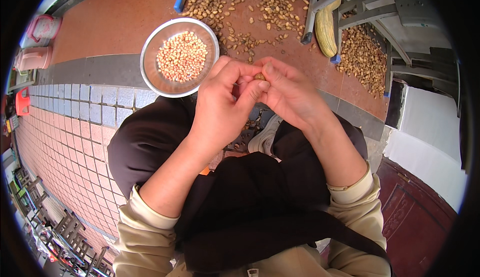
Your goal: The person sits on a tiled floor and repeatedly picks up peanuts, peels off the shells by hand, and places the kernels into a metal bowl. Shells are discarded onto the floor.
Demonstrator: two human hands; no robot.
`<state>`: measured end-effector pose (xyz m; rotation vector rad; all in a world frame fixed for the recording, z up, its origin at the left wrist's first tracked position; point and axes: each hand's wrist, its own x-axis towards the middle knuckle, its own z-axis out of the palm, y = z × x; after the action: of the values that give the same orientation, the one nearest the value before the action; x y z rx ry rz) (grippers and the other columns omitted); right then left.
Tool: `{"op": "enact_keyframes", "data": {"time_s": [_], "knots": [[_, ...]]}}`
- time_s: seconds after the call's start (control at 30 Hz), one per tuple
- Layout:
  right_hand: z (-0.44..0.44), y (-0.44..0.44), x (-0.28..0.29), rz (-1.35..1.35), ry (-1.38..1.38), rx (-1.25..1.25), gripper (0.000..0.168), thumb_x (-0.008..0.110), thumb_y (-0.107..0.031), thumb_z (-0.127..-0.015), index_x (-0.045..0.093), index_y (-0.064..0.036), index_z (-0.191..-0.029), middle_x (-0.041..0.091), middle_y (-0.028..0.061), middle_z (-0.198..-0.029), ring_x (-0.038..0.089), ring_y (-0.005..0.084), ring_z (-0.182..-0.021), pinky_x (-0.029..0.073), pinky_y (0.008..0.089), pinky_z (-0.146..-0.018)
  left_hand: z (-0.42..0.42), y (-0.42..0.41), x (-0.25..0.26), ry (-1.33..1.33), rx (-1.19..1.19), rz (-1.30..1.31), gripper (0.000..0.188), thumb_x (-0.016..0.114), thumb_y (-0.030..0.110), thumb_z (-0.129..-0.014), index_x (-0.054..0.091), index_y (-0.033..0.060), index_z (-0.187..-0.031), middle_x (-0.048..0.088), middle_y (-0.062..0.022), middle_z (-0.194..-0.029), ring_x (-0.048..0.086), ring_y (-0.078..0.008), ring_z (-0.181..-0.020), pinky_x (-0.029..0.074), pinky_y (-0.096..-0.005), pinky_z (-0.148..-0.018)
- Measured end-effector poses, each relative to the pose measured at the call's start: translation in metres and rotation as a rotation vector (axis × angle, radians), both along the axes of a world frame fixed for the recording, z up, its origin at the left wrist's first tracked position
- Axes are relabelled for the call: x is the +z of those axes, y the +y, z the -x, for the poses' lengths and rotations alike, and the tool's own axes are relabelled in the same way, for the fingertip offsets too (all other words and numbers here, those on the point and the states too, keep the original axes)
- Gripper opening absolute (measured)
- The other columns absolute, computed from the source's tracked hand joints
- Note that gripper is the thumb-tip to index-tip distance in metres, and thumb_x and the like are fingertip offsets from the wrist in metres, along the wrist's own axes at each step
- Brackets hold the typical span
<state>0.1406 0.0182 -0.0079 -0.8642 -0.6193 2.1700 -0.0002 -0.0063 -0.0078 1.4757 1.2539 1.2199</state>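
My left hand point(228, 93) and my right hand point(292, 89) meet in front of my knees, with a small brown peanut in its shell point(259, 76) pinched between their fingertips. The fingers hide part of the nut. Just left of my left hand, a round metal bowl point(150, 74) holds a heap of shelled peanut kernels point(182, 56). Beyond my hands, many unshelled peanuts point(277, 5) lie spread over the reddish floor tiles.
A long yellow-green gourd point(325, 33) lies between grey metal legs point(310, 14) at the upper right. More unshelled peanuts point(362, 55) are piled beside it. A pale shoe point(264, 138) shows below my hands. A red plastic stool point(22, 101) stands far left.
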Motion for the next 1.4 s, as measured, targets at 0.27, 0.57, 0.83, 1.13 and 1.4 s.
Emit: {"op": "enact_keyframes", "data": {"time_s": [0.27, 0.57, 0.83, 1.13, 1.4], "knots": [[0.004, -0.004, -0.009, -0.042, 0.001, -0.036, 0.018, 0.049, -0.021, -0.090, 0.050, -0.004, -0.094, 0.052, 0.0031, -0.088, 0.049, 0.0104, -0.082, 0.041, 0.0265, -0.074, -0.001, -0.002, 0.002, 0.202, 0.080, -0.161, 0.011, 0.064, 0.002, -0.072, 0.056, 0.0004, -0.078, 0.051, -0.0094, -0.068, 0.053, -0.0225, -0.057, 0.043, -0.0301, -0.050], [0.000, 0.002, 0.002, -0.148, -0.155, 0.027, 0.021, 0.049, -0.018, -0.089, 0.054, 0.000, -0.098, 0.052, 0.0010, -0.081, 0.045, 0.0069, -0.075, 0.039, 0.0207, -0.067, 0.001, 0.000, 0.001, 0.133, 0.130, -0.081, 0.010, 0.065, 0.003, -0.074, 0.060, -0.0011, -0.081, 0.053, -0.0082, -0.069, 0.055, -0.0163, -0.055, 0.045, -0.0262, -0.050], [-0.001, 0.001, 0.005, -0.357, -0.430, 0.069, 0.023, 0.050, -0.018, -0.088, 0.055, 0.001, -0.099, 0.056, 0.0002, -0.077, 0.048, 0.0062, -0.068, 0.041, 0.0199, -0.062, -0.001, -0.002, 0.003, -0.224, 0.142, 0.291, 0.011, 0.060, 0.003, -0.080, 0.061, -0.0043, -0.088, 0.056, -0.0048, -0.070, 0.050, -0.0052, -0.055, 0.043, -0.0186, -0.049], [0.003, -0.001, 0.003, -0.470, -0.598, 0.066, 0.023, 0.052, -0.019, -0.087, 0.055, 0.001, -0.098, 0.056, 0.0017, -0.076, 0.053, 0.0084, -0.070, 0.044, 0.0220, -0.064, 0.000, -0.001, 0.011, -0.342, 0.076, 0.373, 0.016, 0.053, 0.008, -0.087, 0.059, -0.0029, -0.096, 0.056, -0.0032, -0.068, 0.049, -0.0069, -0.057, 0.043, -0.0196, -0.052], [0.004, -0.001, 0.007, -0.508, -0.670, 0.011, 0.020, 0.052, -0.017, -0.086, 0.057, 0.001, -0.093, 0.056, 0.0021, -0.071, 0.053, 0.0083, -0.066, 0.044, 0.0223, -0.061, 0.003, -0.002, 0.012, -0.507, 0.059, 0.413, 0.013, 0.053, 0.004, -0.085, 0.058, -0.0037, -0.095, 0.059, -0.0045, -0.071, 0.054, -0.0065, -0.060, 0.045, -0.0186, -0.052]]}}
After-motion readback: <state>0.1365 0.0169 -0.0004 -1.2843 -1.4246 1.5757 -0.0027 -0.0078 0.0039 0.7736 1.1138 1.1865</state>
